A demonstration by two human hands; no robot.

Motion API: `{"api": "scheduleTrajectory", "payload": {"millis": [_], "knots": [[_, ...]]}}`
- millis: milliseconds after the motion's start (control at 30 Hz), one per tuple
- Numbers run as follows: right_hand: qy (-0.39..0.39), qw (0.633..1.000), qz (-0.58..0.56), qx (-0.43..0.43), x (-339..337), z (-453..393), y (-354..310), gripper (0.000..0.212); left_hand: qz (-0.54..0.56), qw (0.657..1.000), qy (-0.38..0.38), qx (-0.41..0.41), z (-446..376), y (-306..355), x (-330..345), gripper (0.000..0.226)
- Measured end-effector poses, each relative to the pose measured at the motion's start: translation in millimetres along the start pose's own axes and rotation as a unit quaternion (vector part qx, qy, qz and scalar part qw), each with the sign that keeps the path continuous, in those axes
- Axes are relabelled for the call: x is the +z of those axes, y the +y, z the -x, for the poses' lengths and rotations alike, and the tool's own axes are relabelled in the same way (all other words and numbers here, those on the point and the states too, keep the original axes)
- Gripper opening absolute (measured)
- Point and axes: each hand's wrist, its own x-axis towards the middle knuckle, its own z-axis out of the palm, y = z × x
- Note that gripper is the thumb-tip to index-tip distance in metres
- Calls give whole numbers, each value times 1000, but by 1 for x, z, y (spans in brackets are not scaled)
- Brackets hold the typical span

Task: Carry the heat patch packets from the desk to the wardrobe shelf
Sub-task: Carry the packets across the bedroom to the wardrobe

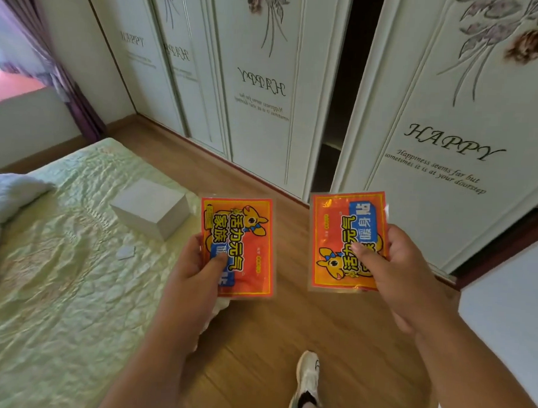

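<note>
I hold one red and orange heat patch packet in each hand, out in front of me over the wooden floor. My left hand (197, 264) grips the left packet (245, 233) by its lower left edge, thumb on its face. My right hand (394, 271) pinches the right packet (337, 234) at its right edge. Ahead stands the white wardrobe (260, 89) with flower prints and "HAPPY" lettering. A dark gap (343, 93) shows between two of its sliding doors, with a shelf edge low inside it.
A bed (59, 256) with a pale green cover fills the left side; a white box (152, 208) and a white quilt (2, 210) lie on it. My shoe (307, 381) is on the wooden floor (271, 342). Purple curtains (66, 81) hang at the far left.
</note>
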Motion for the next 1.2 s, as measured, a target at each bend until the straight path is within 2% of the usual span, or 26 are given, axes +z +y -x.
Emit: {"api": "scheduleTrajectory", "payload": {"millis": [300,500,733,967,1200], "knots": [[-46,998,-42,-3,21,-148,-32,26,-13,999,53,0,-107,39,39,28],[-75,996,-35,-29,16,-242,-53,21,12,997,72,25,-176,64,81,22],[-75,997,-21,-29,0,-311,-51,21,25,995,93,-7,-228,64,109,26],[-33,999,-3,-2,-11,-364,-46,20,14,999,44,-21,-306,70,149,22],[24,1000,10,4,-9,-441,-67,16,12,1000,-17,-13,-421,82,179,22]]}}
